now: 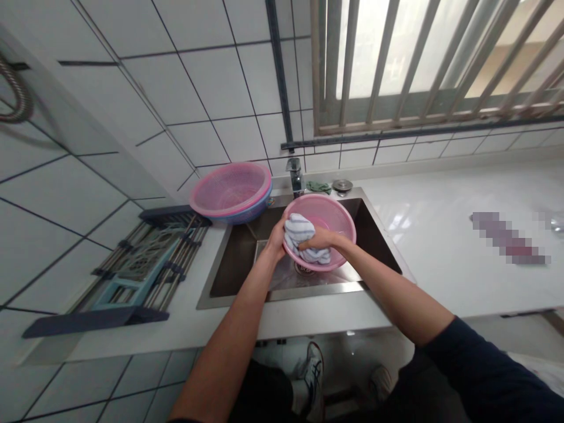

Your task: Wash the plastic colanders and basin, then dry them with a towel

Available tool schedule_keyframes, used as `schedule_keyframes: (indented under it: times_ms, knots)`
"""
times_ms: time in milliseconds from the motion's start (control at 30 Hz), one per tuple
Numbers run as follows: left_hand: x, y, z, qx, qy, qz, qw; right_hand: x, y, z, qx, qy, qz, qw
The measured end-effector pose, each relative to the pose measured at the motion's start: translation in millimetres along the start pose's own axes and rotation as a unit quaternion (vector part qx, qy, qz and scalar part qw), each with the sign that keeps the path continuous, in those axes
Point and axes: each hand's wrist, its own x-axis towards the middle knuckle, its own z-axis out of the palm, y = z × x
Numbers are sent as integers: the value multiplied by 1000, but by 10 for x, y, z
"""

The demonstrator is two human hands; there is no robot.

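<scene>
A pink plastic basin is held tilted over the dark sink. My left hand grips the basin's left rim, with its fingers partly hidden beneath the wall. Inside the basin, a white towel with grey stripes lies bunched against the left side. My right hand is closed on this towel, pressing it to the basin's wall. Below the basin's lower edge, part of the sink's drain shows. The faucet stands just behind the basin.
Left of the faucet, a pink colander sits in a blue one at the sink's corner. A folded rack lies on the left counter. Behind the sink are a green cloth and a metal strainer. A pixelated item lies on the right counter.
</scene>
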Motion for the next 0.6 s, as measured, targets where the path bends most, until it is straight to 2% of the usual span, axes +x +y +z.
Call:
schedule_keyframes:
  times_ms: [167, 267, 367, 467, 600]
  knots:
    - [-45, 18, 22, 31, -2, -20, 999, -90, -29, -214, -19, -118, 40, 992]
    - [-32, 49, 53, 38, -22, -16, 999, -155, -88, -363, 31, -122, 72, 989]
    - [-3, 77, 66, 27, -44, 17, 999, -163, -125, -450, 146, -38, 81, 985]
    - [27, 81, 55, 12, -49, 69, 996, -99, -73, -493, 239, 71, 94, 964]
    - [66, 69, 18, 8, -40, 101, 994, 19, 161, -539, 220, 219, 81, 947]
